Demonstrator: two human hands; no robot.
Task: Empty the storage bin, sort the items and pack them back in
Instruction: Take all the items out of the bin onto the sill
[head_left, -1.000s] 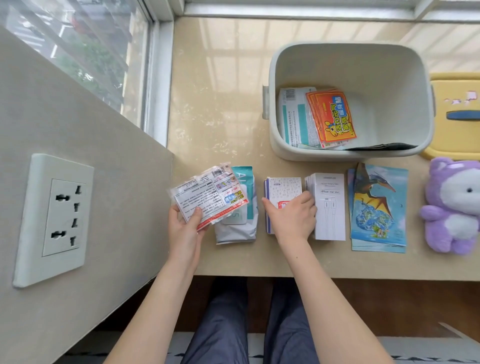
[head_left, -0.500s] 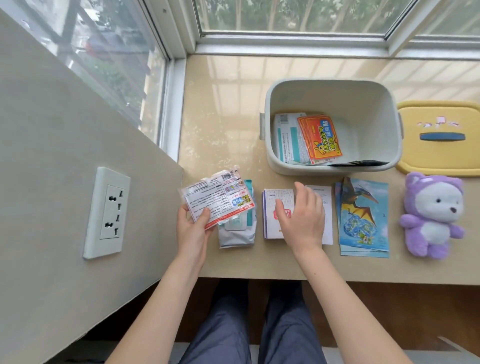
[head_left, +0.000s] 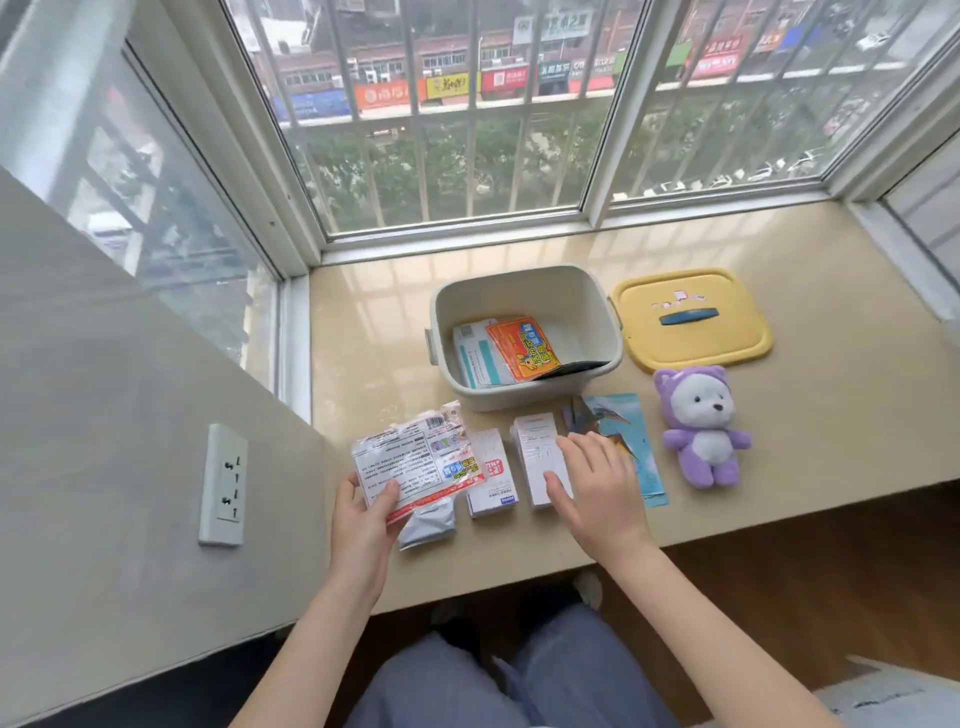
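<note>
The pale green storage bin (head_left: 524, 400) stands on the beige sill with orange packets (head_left: 524, 348) and white-teal packets (head_left: 475, 358) inside. My left hand (head_left: 363, 514) grips a stack of clear printed sachets (head_left: 415, 457) above a grey-white pouch (head_left: 428, 525). A small white box with a red mark (head_left: 491, 473) lies beside it. My right hand (head_left: 597, 483) rests, fingers spread, on a white cable box (head_left: 535, 452) and the edge of the dinosaur-picture sheets (head_left: 631, 431).
A yellow lid with a blue handle (head_left: 691, 322) lies right of the bin. A purple and white plush bear (head_left: 701, 426) sits in front of the lid. A wall socket (head_left: 223, 483) is at the left; windows (head_left: 467, 119) lie beyond the sill.
The camera has tilted up, showing the window and street. My right hand slid from the small white box to the right onto the cable box. My left hand still holds the sachets.
</note>
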